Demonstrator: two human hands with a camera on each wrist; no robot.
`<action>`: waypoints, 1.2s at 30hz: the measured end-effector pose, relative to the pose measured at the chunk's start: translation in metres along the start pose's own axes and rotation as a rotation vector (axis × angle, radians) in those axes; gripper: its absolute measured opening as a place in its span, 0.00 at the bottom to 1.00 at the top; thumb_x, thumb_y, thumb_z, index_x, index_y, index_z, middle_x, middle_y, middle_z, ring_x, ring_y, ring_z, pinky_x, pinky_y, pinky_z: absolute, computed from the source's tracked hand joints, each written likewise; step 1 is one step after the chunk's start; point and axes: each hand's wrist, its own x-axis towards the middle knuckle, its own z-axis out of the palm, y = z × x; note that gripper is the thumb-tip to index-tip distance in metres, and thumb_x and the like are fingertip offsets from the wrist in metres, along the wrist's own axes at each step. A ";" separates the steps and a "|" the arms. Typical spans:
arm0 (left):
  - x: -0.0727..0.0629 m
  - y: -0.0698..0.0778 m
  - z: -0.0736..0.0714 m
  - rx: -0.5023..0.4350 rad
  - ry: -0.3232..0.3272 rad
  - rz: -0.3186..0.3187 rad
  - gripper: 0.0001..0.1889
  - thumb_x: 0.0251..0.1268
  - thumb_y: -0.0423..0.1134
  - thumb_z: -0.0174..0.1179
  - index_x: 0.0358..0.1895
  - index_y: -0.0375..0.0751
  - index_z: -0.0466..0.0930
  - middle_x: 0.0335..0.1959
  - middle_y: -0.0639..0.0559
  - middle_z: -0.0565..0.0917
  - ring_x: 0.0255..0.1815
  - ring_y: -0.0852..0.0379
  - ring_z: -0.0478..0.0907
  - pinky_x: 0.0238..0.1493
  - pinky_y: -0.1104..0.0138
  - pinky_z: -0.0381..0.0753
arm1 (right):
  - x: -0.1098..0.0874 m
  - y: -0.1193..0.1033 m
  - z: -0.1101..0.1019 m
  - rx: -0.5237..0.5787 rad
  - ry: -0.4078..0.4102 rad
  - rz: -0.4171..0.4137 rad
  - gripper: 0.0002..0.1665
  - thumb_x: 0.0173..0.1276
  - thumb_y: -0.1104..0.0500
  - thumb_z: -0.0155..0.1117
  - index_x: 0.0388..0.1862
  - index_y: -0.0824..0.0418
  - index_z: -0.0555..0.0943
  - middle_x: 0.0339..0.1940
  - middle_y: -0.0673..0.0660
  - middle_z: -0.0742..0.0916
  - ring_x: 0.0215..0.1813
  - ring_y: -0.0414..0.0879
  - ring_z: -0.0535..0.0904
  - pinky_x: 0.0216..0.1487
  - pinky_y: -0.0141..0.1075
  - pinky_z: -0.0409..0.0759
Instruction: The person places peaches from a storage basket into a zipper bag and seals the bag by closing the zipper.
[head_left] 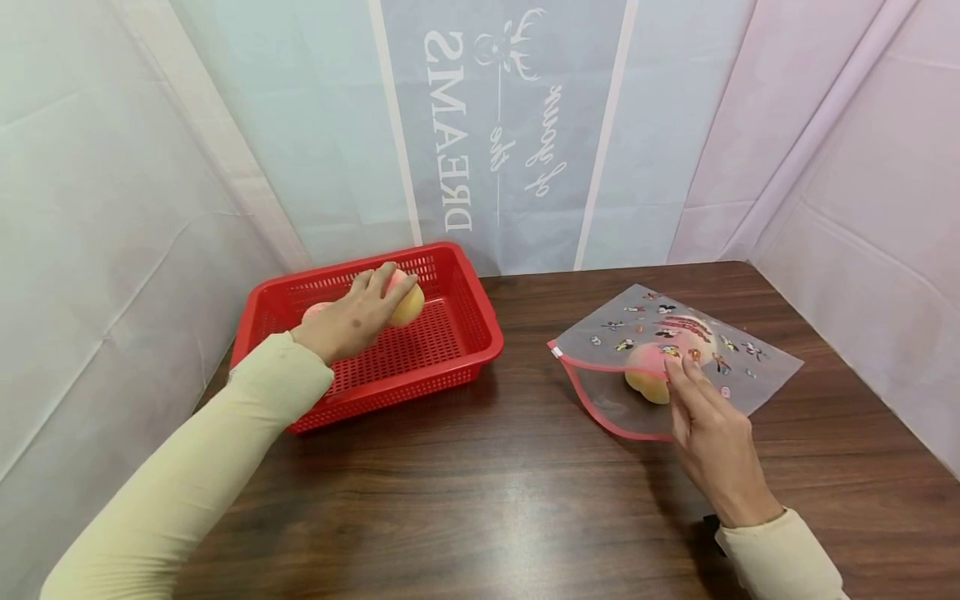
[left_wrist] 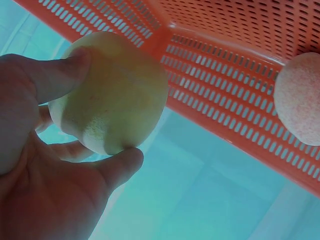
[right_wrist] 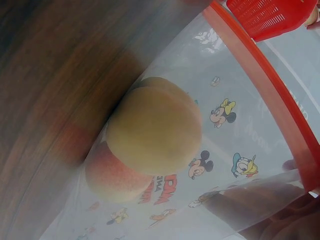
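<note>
We have the left hand (head_left: pixel 352 321) gripping a peach (head_left: pixel 407 310), thumb and fingers around it, within or just above the red plastic basket (head_left: pixel 420 390); we cannot tell whether the fruit is clear of the perforated floor. The grip looks secure, yet smooth, round skin could roll out if our fingertips loosened, and squeezing harder might bruise it. A second peach (head_left: pixel 315 310) sits by the hand and could get knocked by the wrist. Our right hand (head_left: pixel 712 437) pinches the red-edged mouth of the clear zip bag (head_left: pixel 600 323), which lies on the wooden table (head_left: pixel 465 508) with two peaches (head_left: pixel 647 385) inside. The mouth gapes on the slider (head_left: pixel 557 352) side, so the nearer peach could roll out if we tugged or tipped the bag. If our pinch slipped, the limp film would likely sag and narrow the opening.
</note>
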 end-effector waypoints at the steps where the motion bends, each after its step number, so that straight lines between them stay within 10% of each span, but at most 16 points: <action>1: 0.000 0.001 0.000 -0.001 0.010 0.016 0.44 0.58 0.21 0.65 0.76 0.43 0.52 0.73 0.34 0.55 0.69 0.33 0.59 0.46 0.50 0.85 | 0.000 0.000 0.000 -0.002 -0.002 0.001 0.31 0.53 0.78 0.70 0.59 0.69 0.82 0.57 0.71 0.83 0.55 0.67 0.82 0.47 0.68 0.75; 36: -0.003 0.039 -0.005 0.019 0.154 0.213 0.44 0.54 0.21 0.68 0.74 0.40 0.56 0.73 0.33 0.58 0.71 0.34 0.59 0.51 0.54 0.83 | 0.001 -0.003 -0.001 -0.010 0.015 0.012 0.27 0.58 0.76 0.69 0.59 0.68 0.82 0.56 0.71 0.83 0.54 0.68 0.82 0.47 0.69 0.75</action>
